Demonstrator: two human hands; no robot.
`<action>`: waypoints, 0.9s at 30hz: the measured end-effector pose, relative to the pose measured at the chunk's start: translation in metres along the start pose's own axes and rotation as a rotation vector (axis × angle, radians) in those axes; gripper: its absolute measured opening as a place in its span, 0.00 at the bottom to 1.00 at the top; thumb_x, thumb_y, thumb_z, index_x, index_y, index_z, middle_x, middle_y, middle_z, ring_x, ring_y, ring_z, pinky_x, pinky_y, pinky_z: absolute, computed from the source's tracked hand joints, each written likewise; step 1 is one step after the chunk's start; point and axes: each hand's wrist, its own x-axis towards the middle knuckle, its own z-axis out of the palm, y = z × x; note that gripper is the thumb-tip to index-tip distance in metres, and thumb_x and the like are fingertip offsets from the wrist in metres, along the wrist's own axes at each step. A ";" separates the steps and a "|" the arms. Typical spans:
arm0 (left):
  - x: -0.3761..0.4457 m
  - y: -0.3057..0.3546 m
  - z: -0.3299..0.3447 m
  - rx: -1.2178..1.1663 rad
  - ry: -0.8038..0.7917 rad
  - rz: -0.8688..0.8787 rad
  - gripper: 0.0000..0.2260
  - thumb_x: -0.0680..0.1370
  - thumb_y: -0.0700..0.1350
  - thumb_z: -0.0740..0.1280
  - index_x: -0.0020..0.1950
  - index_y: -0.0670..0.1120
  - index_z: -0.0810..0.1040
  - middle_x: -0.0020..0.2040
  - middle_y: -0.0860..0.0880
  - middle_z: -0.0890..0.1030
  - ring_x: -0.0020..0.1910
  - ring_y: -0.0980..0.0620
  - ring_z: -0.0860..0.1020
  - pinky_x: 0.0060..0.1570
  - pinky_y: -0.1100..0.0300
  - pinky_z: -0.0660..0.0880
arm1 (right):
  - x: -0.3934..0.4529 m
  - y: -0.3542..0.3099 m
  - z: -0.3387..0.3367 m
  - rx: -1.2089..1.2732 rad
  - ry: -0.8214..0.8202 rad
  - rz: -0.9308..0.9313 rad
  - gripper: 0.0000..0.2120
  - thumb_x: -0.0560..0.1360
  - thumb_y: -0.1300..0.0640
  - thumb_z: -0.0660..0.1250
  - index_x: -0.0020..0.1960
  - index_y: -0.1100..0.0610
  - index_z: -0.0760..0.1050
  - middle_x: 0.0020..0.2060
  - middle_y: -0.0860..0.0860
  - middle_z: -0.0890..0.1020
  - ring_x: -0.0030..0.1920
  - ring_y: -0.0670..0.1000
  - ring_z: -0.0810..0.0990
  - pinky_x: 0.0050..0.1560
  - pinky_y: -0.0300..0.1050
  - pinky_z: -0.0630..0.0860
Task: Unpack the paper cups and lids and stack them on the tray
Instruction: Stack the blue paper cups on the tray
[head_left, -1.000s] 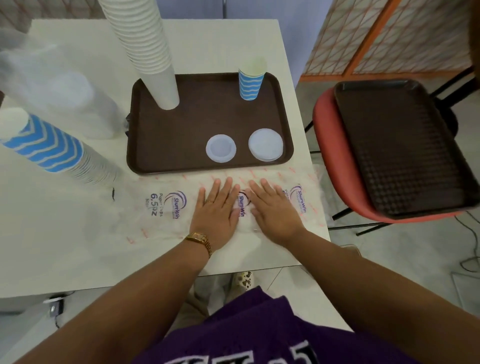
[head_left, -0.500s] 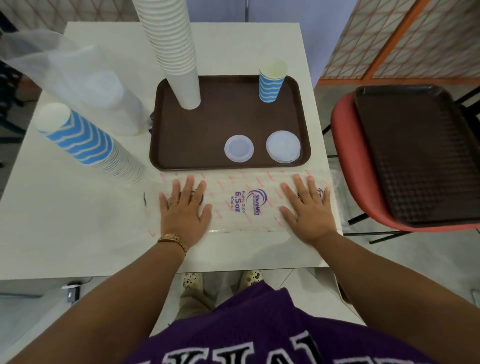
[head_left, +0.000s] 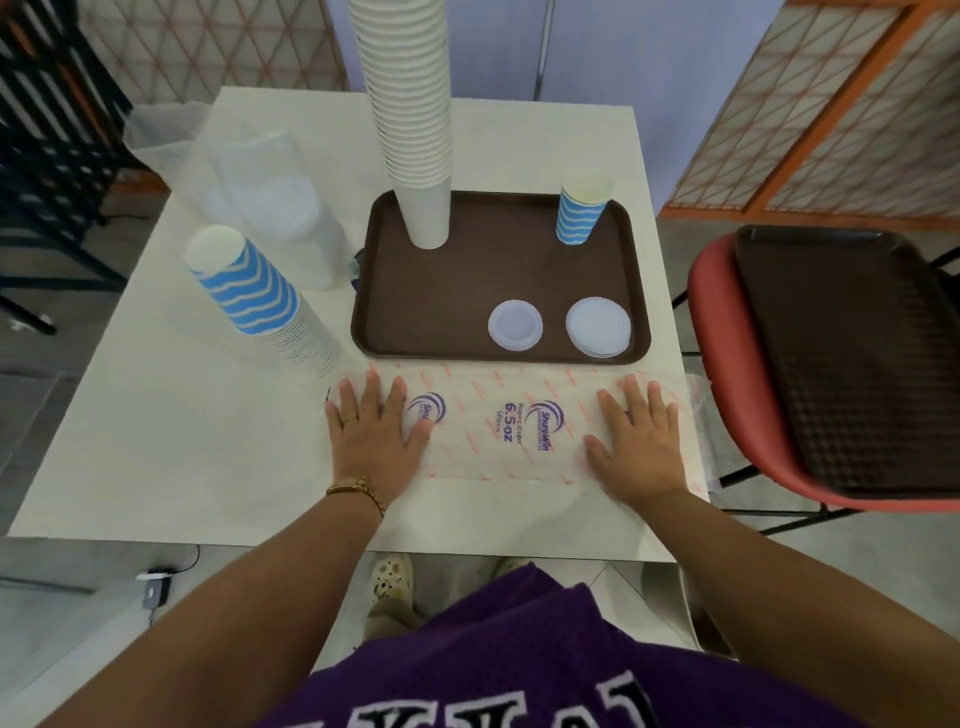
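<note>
1. Two hands lie flat on an empty printed plastic cup sleeve (head_left: 511, 426) spread along the near edge of the white table (head_left: 171, 441); the left hand (head_left: 376, 434) presses its left end, fingers straight and spread, a gold bracelet at the wrist; the right hand (head_left: 636, 441) presses its right end the same way, grasping nothing.
2. Just beyond the sleeve sits the brown tray (head_left: 467, 291); on its far left stands a tall stack of plain white cups (head_left: 410, 114), upside down, its top out of view; at the far right corner stands a short blue-striped cup stack (head_left: 582, 213), mouth up.
3. Near the tray's front edge lie a small clear lid (head_left: 515, 326) and, just right of it and apart, a larger lid pile (head_left: 597, 326).
4. Left of the tray a stack of blue-striped cups (head_left: 254, 296) stands on the table, upside down; behind it a translucent plastic bag (head_left: 249, 176) holds what look like lids.
5. Right of the table a red chair (head_left: 727, 395) carries a second brown tray (head_left: 852, 358).
</note>
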 end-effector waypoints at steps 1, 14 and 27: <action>-0.002 0.002 -0.004 -0.025 0.022 0.016 0.30 0.81 0.63 0.48 0.80 0.51 0.49 0.81 0.46 0.46 0.78 0.40 0.41 0.74 0.44 0.39 | -0.001 -0.008 -0.003 0.027 0.035 -0.014 0.30 0.79 0.43 0.58 0.78 0.50 0.57 0.79 0.55 0.50 0.79 0.60 0.42 0.76 0.56 0.38; -0.036 -0.039 -0.063 -0.378 0.394 0.185 0.22 0.78 0.53 0.58 0.69 0.49 0.73 0.73 0.49 0.70 0.76 0.45 0.61 0.72 0.51 0.49 | 0.042 -0.162 -0.108 0.261 0.322 -0.495 0.12 0.75 0.55 0.69 0.58 0.55 0.81 0.65 0.55 0.77 0.69 0.59 0.70 0.68 0.58 0.68; -0.013 -0.120 -0.109 -0.541 0.476 -0.048 0.25 0.80 0.52 0.63 0.76 0.50 0.64 0.77 0.50 0.64 0.78 0.49 0.56 0.74 0.49 0.52 | 0.057 -0.341 -0.187 -0.789 0.658 -1.268 0.20 0.72 0.57 0.71 0.64 0.55 0.77 0.68 0.61 0.73 0.69 0.67 0.69 0.73 0.63 0.55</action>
